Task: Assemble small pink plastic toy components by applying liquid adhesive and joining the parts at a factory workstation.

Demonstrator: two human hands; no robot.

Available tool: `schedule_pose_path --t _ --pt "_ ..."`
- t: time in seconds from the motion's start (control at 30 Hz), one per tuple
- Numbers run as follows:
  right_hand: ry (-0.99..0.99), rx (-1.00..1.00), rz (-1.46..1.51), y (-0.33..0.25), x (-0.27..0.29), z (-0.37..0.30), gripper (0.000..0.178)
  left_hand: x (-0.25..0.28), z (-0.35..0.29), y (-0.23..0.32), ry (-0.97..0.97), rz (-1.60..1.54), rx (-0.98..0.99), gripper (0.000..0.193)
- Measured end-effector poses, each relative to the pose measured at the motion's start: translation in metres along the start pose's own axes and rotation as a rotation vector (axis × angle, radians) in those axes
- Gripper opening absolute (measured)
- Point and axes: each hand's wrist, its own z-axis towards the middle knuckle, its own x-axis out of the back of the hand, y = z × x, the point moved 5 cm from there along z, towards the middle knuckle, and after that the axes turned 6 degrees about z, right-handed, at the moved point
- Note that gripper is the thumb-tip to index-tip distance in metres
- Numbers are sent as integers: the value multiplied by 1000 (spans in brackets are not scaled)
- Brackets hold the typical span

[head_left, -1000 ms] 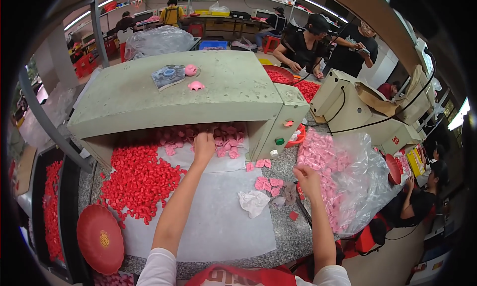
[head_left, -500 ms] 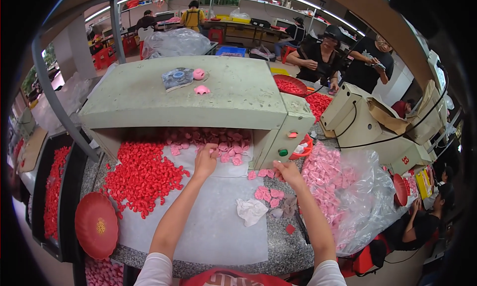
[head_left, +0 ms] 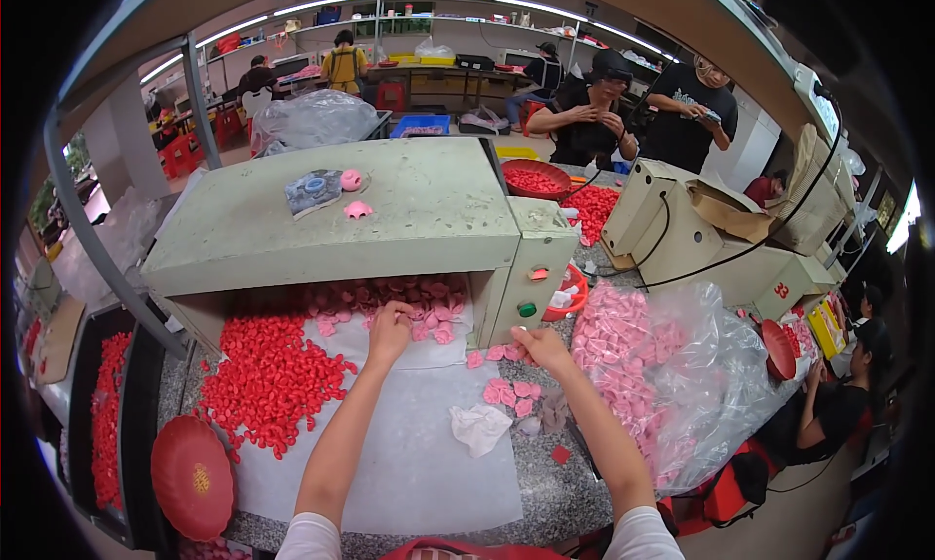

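Holding the left grip (head_left: 390,334) right at the open mouth of the pale green box (head_left: 331,243), just beside the loose pink pieces (head_left: 443,312) strewn over a white sheet (head_left: 429,354), bunched close at the tips; cannot tell whether pinching one! Over to the other side, bringing the right grip (head_left: 547,348), curled, up against the foot of the control panel (head_left: 545,243), just below a green button (head_left: 527,310); cannot tell whether pinching or pressing anything. Right beneath that, on the speckled bench (head_left: 545,492), more small pink petals (head_left: 511,394), near a crumpled white tissue (head_left: 479,428). To the left, a great spill of red pieces (head_left: 273,380) from the box's mouth onto the broad white paper (head_left: 404,453), with a scalloped red dish (head_left: 193,477) tilted nearby. And out right, a clear plastic bag (head_left: 726,365) full of pink!
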Motion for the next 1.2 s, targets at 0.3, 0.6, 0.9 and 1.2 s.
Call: schedule_pose_path --t 0.3,0.6,0.9,1.2 --pt "-21 3 110 1 0 -17 48 9 16 1 71 -19 47 34" --pt "556 238 198 -15 86 -147 24 35 -36 17 -114 -342 225 15" --pt "429 -21 273 58 27 -217 20 42 -170 37 -458 174 96 26" --pt "132 189 -40 17 -40 -226 16 214 -252 232 326 -482 -1056 33"
